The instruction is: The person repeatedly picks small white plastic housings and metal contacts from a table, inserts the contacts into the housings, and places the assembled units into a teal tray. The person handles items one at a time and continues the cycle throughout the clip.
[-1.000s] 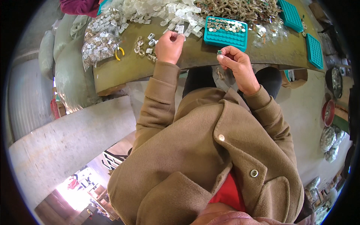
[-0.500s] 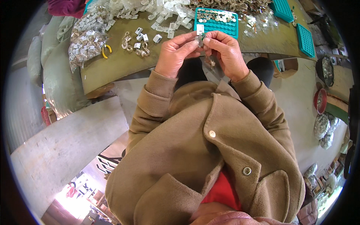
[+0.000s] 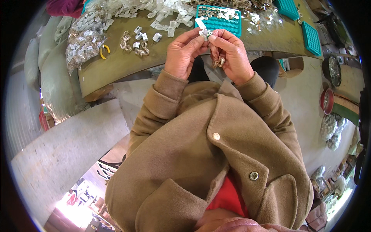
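My left hand (image 3: pixel 182 55) pinches a small white plastic case (image 3: pixel 200 24) between thumb and fingers, its flap sticking up. Against it, my right hand (image 3: pixel 234 52) is closed on a small green circuit board (image 3: pixel 209 33). A coiled brownish wire (image 3: pixel 218 62) hangs below the fingers of my right hand. The fingertips of both hands meet just short of a teal tray (image 3: pixel 232 28) that holds rows of round silver pieces. Where exactly the board touches the case is hidden by my fingers.
Finished-looking white cases with wires (image 3: pixel 138 38) lie left of my hands, near yellow-handled pliers (image 3: pixel 103 52) and a bag of white cases (image 3: pixel 83 48). Loose white cases (image 3: pixel 170 15) heap at the back. Another teal tray (image 3: pixel 311 38) lies at right. A person's purple sleeve (image 3: pixel 63 7) shows far left.
The white case has tilted to the left in my fingers, and the green board sits closer to its edge. The coiled wire shows more below my right hand. The view has shifted slightly.
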`<state>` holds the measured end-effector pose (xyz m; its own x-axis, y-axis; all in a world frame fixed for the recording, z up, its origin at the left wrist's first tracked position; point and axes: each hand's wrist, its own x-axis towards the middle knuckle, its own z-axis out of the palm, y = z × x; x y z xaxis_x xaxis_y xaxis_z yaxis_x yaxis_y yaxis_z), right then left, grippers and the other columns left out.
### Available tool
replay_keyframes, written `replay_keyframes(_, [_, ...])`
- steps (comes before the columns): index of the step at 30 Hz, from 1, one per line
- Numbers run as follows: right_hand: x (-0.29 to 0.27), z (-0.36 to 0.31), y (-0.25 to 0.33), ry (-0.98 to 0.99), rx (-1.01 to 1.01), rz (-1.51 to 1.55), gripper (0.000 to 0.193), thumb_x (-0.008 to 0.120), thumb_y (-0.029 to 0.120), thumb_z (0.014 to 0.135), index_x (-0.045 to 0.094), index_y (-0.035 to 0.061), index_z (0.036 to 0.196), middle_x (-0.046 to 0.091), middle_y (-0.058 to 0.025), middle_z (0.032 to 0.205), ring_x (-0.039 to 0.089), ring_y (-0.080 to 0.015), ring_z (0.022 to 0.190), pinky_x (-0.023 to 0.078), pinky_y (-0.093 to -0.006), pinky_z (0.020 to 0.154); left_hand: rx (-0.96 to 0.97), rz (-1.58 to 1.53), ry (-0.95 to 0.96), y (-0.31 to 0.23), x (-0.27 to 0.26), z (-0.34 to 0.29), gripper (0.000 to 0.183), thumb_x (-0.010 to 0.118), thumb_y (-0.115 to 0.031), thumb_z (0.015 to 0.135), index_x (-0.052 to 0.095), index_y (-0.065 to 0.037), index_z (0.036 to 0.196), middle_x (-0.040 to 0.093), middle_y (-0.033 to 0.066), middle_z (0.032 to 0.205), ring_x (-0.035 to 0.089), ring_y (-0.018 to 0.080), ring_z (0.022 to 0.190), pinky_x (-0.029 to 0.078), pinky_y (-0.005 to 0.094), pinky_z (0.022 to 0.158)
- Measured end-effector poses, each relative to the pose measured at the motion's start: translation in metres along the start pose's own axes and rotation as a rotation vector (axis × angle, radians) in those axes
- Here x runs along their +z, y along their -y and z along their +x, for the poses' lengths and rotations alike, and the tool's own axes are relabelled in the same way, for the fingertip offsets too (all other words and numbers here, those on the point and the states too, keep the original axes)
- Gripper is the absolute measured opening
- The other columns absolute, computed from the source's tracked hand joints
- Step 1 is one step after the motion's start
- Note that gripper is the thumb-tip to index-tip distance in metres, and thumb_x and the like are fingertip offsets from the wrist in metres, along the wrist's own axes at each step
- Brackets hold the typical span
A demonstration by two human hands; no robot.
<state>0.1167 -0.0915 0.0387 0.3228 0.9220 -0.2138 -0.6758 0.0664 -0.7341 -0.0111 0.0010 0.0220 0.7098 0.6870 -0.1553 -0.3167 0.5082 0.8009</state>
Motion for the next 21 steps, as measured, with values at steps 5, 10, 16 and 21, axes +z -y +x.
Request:
replay_keyframes(5, [-0.001,0.0,0.0,0.009,-0.015,0.004,0.005,0.061,0.009,0.092,0.058,0.0052,0.089,0.056,-0.0006,0.068,0.048,-0.0073,0.057,0.038,-0.0207,0.053,0.056,0.155,-0.016,-0.003,0.002,0.001,0.031,0.061,-0.004,0.094,0.059,0.003,0.123,0.067,0.0116,0.111,0.067,0.0176,0.094,0.057,0.029,0.083])
replay_keyframes(10, [-0.005,0.004,0.004,0.025,0.029,-0.004,0.006,0.063,0.01,0.091,0.059,0.0056,0.088,0.057,-0.0002,0.071,0.05,-0.007,0.06,0.04,-0.021,0.055,0.019,0.154,-0.061,-0.004,0.006,0.0,0.032,0.062,-0.004,0.093,0.058,0.004,0.124,0.067,0.0121,0.11,0.066,0.0175,0.094,0.056,0.0288,0.083])
replay_keyframes(16, [-0.005,0.004,0.004,-0.015,-0.005,-0.183,0.006,0.063,0.008,0.091,0.059,0.0054,0.089,0.057,-0.0006,0.071,0.05,-0.0064,0.06,0.042,-0.0193,0.057,0.149,0.296,-0.057,-0.001,0.009,0.0,0.034,0.062,-0.006,0.094,0.058,0.004,0.125,0.067,0.0113,0.109,0.066,0.0156,0.092,0.057,0.0289,0.082])
replay_keyframes(21, [-0.009,0.01,0.007,-0.013,-0.068,-0.242,0.005,0.064,0.006,0.09,0.06,0.0036,0.088,0.06,-0.0007,0.073,0.052,-0.0059,0.062,0.042,-0.0197,0.058,0.273,0.39,-0.038,0.006,0.017,-0.002,0.031,0.062,-0.008,0.094,0.061,0.002,0.124,0.068,0.0091,0.105,0.064,0.0111,0.088,0.057,0.0272,0.079])
